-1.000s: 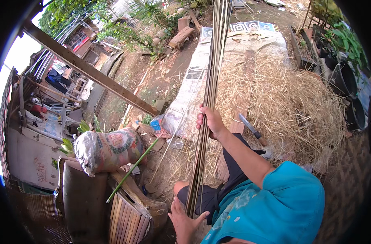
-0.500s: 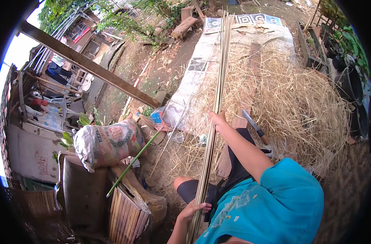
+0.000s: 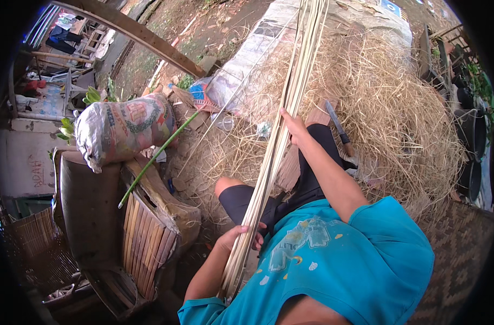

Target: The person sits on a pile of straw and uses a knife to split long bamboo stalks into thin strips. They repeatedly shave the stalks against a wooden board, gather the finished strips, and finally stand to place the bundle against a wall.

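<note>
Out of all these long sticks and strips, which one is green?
The single stick slanting past the stuffed sack. It alone is green; the bundled strips in the left hand and right hand are mostly pale tan.

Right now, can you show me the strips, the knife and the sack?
Strips (image 3: 266, 179), head view: mid-bundle, between the hands.
Knife (image 3: 337, 125), head view: on its blade.
Sack (image 3: 129, 130), head view: on its bulging side.

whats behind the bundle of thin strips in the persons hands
The bundle of thin strips crosses in front of dark shorts, dry shavings and a pale ground sheet, each visible beside it. What lies directly behind it is covered.
</note>
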`<action>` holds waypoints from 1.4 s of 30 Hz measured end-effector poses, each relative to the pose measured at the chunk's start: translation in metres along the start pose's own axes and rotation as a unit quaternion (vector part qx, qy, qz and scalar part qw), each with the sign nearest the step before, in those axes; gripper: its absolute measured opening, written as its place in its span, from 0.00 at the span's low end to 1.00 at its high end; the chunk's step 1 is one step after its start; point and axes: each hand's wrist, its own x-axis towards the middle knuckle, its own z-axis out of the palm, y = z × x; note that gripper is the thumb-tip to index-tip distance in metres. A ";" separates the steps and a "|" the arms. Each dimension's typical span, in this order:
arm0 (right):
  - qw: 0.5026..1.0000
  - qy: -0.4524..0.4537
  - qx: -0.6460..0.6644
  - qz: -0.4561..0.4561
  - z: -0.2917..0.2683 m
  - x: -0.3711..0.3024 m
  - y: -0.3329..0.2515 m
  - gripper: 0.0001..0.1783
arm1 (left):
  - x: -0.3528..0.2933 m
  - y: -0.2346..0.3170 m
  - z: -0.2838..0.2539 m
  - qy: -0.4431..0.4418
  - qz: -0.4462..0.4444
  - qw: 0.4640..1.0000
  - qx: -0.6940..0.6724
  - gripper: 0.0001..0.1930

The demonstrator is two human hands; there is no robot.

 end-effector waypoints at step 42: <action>0.474 -0.517 -0.564 -0.435 0.001 -0.070 0.062 0.22 | 0.047 -0.031 0.033 0.410 0.160 0.794 0.418 0.16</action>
